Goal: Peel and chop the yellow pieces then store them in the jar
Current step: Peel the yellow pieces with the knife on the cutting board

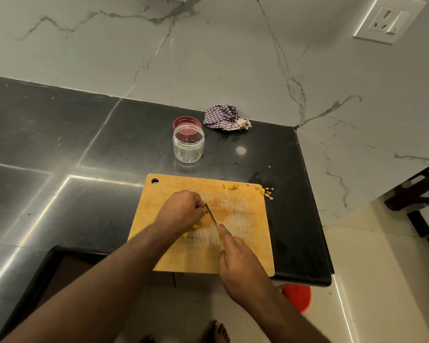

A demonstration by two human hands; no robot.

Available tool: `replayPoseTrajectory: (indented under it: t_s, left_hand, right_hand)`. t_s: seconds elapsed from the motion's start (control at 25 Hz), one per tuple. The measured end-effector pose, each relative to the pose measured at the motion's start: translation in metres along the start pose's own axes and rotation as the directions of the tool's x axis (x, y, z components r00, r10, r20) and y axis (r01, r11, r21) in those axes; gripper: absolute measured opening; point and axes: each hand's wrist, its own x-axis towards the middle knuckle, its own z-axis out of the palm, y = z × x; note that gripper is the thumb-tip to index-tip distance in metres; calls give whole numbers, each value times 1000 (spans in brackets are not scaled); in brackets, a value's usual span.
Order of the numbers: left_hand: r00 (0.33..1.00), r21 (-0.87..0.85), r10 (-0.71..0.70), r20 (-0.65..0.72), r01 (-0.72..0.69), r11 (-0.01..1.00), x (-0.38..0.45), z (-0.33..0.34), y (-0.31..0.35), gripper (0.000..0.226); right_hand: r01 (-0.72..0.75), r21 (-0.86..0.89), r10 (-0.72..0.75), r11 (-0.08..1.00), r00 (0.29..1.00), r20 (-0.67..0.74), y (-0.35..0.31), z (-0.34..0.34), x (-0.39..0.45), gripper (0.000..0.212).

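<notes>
A wooden cutting board (248,241) lies at the counter's front edge. My left hand (181,210) is curled over a small yellow piece on the board, mostly hiding it; yellow bits (195,227) peek out below the hand. My right hand (240,263) grips a knife (211,214), index finger along its spine, the blade tip meeting my left fingertips. Yellow peel scraps (266,193) lie at the board's far right corner. An open clear jar (188,146) stands beyond the board, its red lid (186,123) just behind it.
A crumpled checked cloth (224,117) lies by the marble wall. The black counter (60,144) ends at a corner on the right. A red bin (299,297) sits on the floor below the counter edge. My foot (217,331) shows at the bottom.
</notes>
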Motion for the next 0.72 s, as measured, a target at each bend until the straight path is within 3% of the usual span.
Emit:
replayPoseTrajectory:
  t_s: [0.44,0.72]
  left_hand:
    - [998,9,8,64,-9,1000,7,-4,-3,11]
    - [999,-14,-45,24,46,999,5,-1,-2,12]
  right_hand:
    - [1,-110,13,994,992,129,-10,-10,19,60]
    - [-27,-50,33,998,994,109,-2,-1,-2,58]
